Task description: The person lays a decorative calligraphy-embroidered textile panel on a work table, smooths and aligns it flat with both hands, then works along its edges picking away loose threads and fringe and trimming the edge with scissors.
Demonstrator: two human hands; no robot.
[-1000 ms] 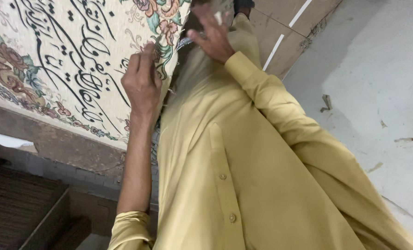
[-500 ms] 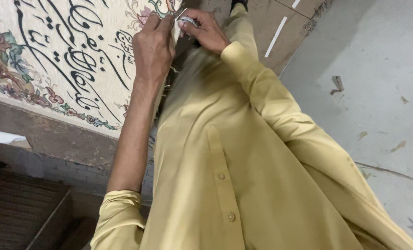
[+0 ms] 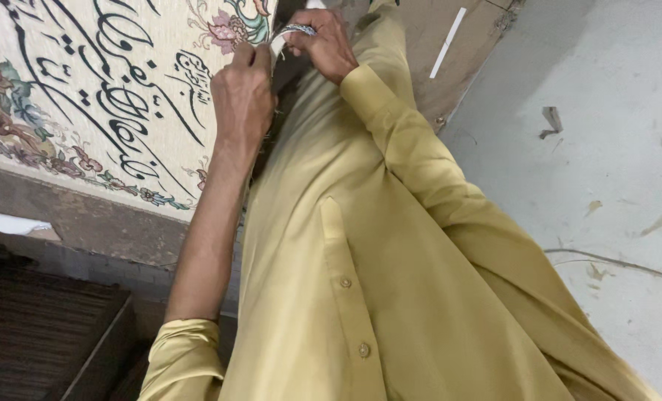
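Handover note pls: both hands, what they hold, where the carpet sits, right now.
Left hand: closed on the right edge of the calligraphy carpet, thumb up, sleeve rolled to the elbow.
Right hand: pinches the same edge strip just above the left hand; the strip shows a pale underside and a dark patterned border.
The carpet lies flat on a dark bench, floral border toward the person.
Done so far and what remains: cannot tell from this view. Both hands are on the edge; no tool is visible.
Grey floor with scraps lies to the right.

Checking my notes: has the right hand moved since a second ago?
Yes. The right hand moved toward the rug edge, meeting the left hand.
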